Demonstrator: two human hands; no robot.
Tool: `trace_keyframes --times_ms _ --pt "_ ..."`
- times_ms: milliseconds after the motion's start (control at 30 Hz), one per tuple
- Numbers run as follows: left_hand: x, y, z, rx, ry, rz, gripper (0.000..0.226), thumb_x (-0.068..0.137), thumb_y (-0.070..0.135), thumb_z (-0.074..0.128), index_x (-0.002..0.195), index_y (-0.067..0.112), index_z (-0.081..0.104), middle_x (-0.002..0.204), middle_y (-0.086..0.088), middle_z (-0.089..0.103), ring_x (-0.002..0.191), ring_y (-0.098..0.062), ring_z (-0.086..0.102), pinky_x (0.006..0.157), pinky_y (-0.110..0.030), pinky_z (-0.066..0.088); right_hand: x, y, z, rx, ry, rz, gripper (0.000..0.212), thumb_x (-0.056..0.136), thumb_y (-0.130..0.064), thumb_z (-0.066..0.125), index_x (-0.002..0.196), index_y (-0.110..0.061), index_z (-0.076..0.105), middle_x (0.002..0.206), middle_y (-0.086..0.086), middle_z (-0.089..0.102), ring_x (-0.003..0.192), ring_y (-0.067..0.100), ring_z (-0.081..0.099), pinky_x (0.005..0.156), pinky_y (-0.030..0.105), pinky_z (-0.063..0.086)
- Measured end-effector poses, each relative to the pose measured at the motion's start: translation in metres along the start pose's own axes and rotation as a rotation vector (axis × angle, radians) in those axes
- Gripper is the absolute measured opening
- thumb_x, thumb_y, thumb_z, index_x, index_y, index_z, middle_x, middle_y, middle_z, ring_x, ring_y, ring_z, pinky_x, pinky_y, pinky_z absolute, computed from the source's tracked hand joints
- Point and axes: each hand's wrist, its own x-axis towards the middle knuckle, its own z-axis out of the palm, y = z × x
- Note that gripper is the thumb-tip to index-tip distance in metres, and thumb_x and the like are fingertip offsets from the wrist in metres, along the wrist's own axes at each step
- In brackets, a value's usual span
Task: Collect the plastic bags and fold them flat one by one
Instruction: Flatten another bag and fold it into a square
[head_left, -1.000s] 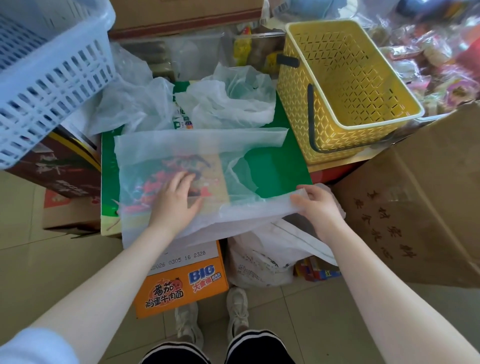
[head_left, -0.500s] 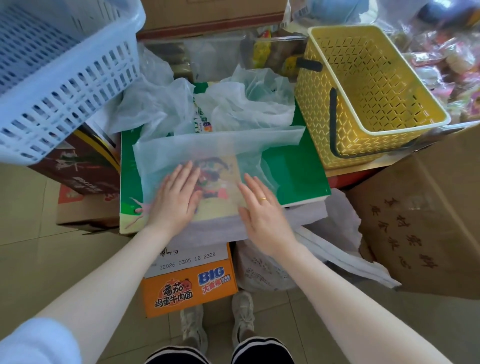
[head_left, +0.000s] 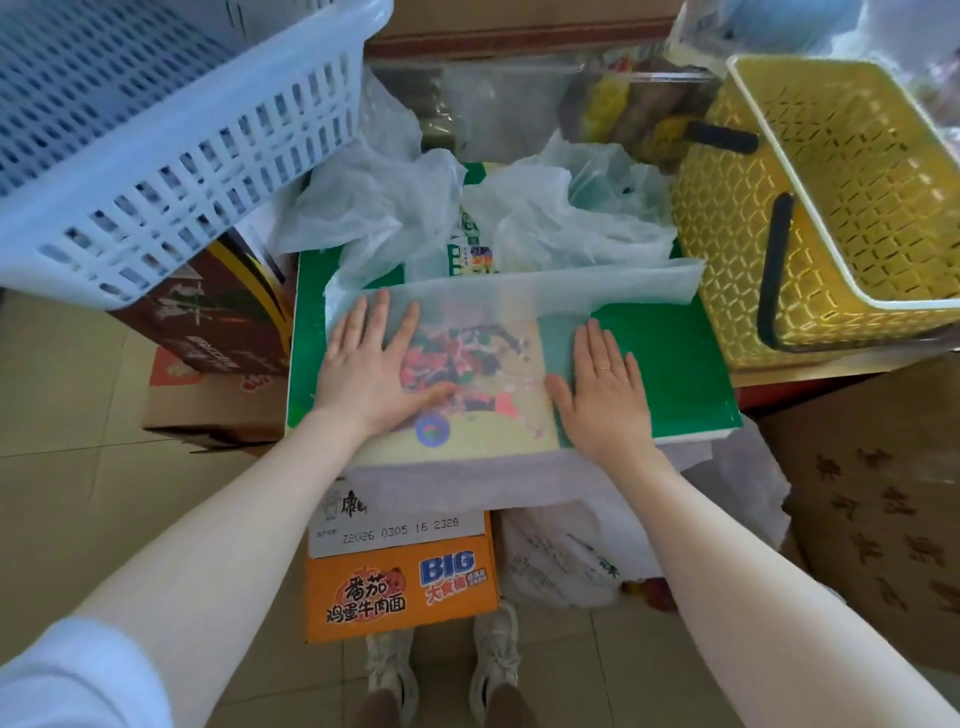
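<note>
A translucent white plastic bag (head_left: 498, 306) lies spread flat on top of a green carton (head_left: 670, 374); its near edge hangs over the carton's front. My left hand (head_left: 371, 371) presses flat on the bag's left part with fingers straight and spread. My right hand (head_left: 605, 395), with a ring on one finger, presses flat on the bag's right part. Behind the flat bag lie two crumpled translucent bags, one at the left (head_left: 374, 208) and one at the right (head_left: 571, 213).
A blue slotted basket (head_left: 156, 145) sits tilted at the upper left. A yellow basket (head_left: 831, 208) with black handles stands at the right. An orange noodle carton (head_left: 400, 587) and a white bag (head_left: 566, 561) stand below, a brown cardboard box (head_left: 883, 519) at right.
My right hand let go of the bag's near right edge, moved left onto the bag and now presses it flat. My left hand slid a little to the left and flattened.
</note>
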Motion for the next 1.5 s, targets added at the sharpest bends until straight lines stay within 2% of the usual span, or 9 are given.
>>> trace_keyframes --times_ms 133,233,367,533,833,1100,1300,1433,1500 --pt "0.005 -0.002 -0.005 0.023 -0.014 0.031 0.118 0.054 0.097 0.018 0.146 0.029 -0.012 0.154 -0.002 -0.019 0.141 -0.025 -0.018 0.114 -0.043 -0.011 -0.007 0.013 -0.005 -0.013 0.111 0.179 0.065 0.099 -0.041 0.022 0.148 0.0 0.008 0.157 0.016 0.007 0.145 0.028 0.01 0.118 0.043 0.01" --pt "0.008 -0.003 -0.003 0.031 0.008 0.046 0.13 0.05 0.096 0.014 0.146 0.013 -0.013 0.153 -0.003 -0.02 0.142 -0.019 -0.015 0.114 -0.038 -0.012 -0.016 -0.03 -0.014 0.018 0.348 0.012 0.065 0.093 -0.034 0.037 0.146 -0.002 0.019 0.153 0.021 0.02 0.14 0.037 0.022 0.113 0.049 0.021" --pt "0.01 -0.007 -0.005 -0.063 0.064 0.14 0.097 0.072 0.069 0.001 0.147 0.008 -0.002 0.154 -0.006 -0.01 0.143 -0.018 -0.005 0.116 -0.031 -0.005 0.01 -0.102 -0.012 0.111 0.236 -0.414 0.057 0.096 -0.034 0.03 0.147 -0.01 0.021 0.155 0.011 0.019 0.143 0.025 0.015 0.115 0.037 0.008" --pt "0.007 -0.019 -0.003 -0.07 0.101 0.115 0.081 0.081 0.056 -0.002 0.148 0.012 0.008 0.156 -0.009 0.004 0.144 -0.021 0.003 0.113 -0.03 -0.005 0.046 -0.105 0.002 0.025 0.066 -0.4 0.074 0.086 -0.055 0.003 0.15 -0.017 0.008 0.159 0.002 0.006 0.146 0.018 0.004 0.116 0.034 0.0" --pt "0.014 -0.019 -0.007 -0.016 0.02 -0.018 0.127 0.054 0.094 0.008 0.146 0.009 -0.01 0.154 -0.009 -0.018 0.142 -0.02 -0.016 0.112 -0.031 -0.013 0.06 -0.009 -0.011 -0.027 -0.013 -0.033 0.073 0.091 -0.058 0.012 0.151 -0.018 -0.001 0.159 0.002 -0.002 0.146 0.017 -0.003 0.116 0.036 0.0" --pt "0.01 -0.019 -0.009 -0.068 0.104 -0.016 0.093 0.08 0.071 0.005 0.148 0.008 0.003 0.156 -0.012 -0.004 0.144 -0.023 -0.005 0.115 -0.033 -0.007 0.038 0.002 -0.028 -0.051 0.052 0.207 0.067 0.097 -0.05 0.02 0.15 -0.012 0.005 0.159 0.006 0.0 0.145 0.023 0.002 0.112 0.047 0.012" --pt "-0.012 -0.013 -0.012 -0.143 0.242 0.278 0.049 0.093 0.03 0.031 0.125 0.0 0.053 0.131 -0.017 0.053 0.122 -0.033 0.048 0.107 -0.043 0.028 -0.024 -0.086 -0.022 0.067 0.085 -0.389 0.063 0.095 -0.046 0.023 0.149 -0.014 0.017 0.157 0.003 0.009 0.144 0.017 0.002 0.115 0.032 -0.001" --pt "-0.036 -0.024 -0.001 -0.053 0.105 0.276 0.064 0.09 0.042 0.019 0.136 0.006 0.042 0.144 -0.014 0.039 0.132 -0.03 0.038 0.111 -0.042 0.017 -0.038 -0.105 0.009 0.018 0.006 -0.362 0.06 0.096 -0.044 0.021 0.145 -0.012 0.03 0.152 0.006 0.028 0.141 0.022 0.025 0.113 0.039 0.021" --pt "-0.044 -0.035 0.003 0.002 0.061 0.236 0.073 0.086 0.051 0.01 0.145 0.009 0.025 0.153 -0.01 0.02 0.141 -0.026 0.02 0.112 -0.037 0.006 -0.039 -0.1 0.015 -0.019 0.033 -0.313 0.063 0.095 -0.051 0.016 0.146 -0.017 0.027 0.153 0.004 0.026 0.142 0.023 0.023 0.114 0.037 0.011"
